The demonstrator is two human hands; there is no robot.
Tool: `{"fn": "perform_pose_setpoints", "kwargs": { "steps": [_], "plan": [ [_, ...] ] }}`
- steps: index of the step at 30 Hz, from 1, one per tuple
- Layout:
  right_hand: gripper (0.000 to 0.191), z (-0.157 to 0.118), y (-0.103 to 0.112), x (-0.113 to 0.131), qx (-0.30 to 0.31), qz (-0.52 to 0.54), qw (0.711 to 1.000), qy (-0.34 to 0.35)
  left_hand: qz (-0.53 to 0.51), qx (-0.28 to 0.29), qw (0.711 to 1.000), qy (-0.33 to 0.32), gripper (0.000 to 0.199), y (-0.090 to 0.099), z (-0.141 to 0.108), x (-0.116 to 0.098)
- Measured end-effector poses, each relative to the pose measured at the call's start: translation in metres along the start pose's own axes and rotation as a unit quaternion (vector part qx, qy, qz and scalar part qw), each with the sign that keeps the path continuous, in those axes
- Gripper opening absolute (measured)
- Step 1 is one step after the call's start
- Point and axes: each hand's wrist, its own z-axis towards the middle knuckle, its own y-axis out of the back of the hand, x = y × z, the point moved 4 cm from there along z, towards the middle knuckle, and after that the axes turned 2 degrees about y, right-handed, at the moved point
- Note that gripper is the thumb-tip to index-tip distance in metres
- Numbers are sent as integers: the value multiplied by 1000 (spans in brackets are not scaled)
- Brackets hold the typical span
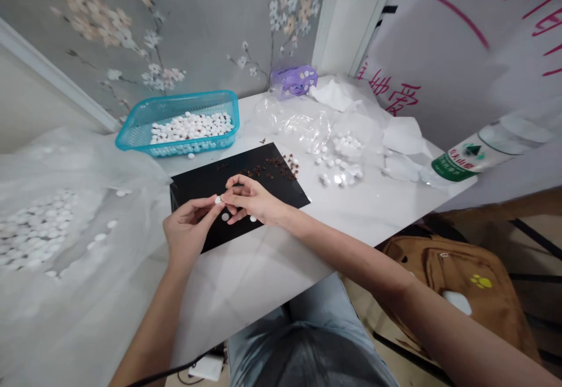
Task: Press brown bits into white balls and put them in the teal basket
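Your left hand (188,229) pinches a white disc (218,200) in narrow fingers (206,205), your right hand (257,199) closed narrowly against its other side, both over a black mat (195,191) on the table (263,270). Dark red bits (267,170) lie on the mat; a blue plastic basket (178,101) of discs sits toward the far left edge, a clear plastic bag (298,123) of discs to the right.

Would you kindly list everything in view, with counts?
White marble-look table: one, white, centre.
Teal plastic mesh basket: one, teal, far edge, full of white discs.
Flat black mat: one, black, mid-table.
Dark red crumbs: many, dark red, on mat.
Clear plastic bag: one, clear, right of mat.
Purple packet: one, purple, by grey floral wall.
Green-labelled plastic bottle: one, clear, lying far right.
Translucent white sheet: one, white, left of table, under many discs.
Left hand: one, pinching a white disc.
Right hand: one, above the mat.
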Motion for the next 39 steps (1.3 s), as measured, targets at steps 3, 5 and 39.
{"fn": "perform_pose_setpoints", "kwargs": {
  "steps": [3, 5, 39],
  "plan": [
    [51, 0, 0, 1, -10, 7, 1000, -10, -3, 8, 1000, 0, 21, 1, 1, 1],
    [51, 0, -1, 1, -7, 3, 1000, -10, -3, 12, 1000, -5, 21, 1, 2, 2],
    [20, 11, 57, 37, -103, -738, 661, 87, 311, 76, 941, -112, 30, 0, 93, 28]
  ]
}}
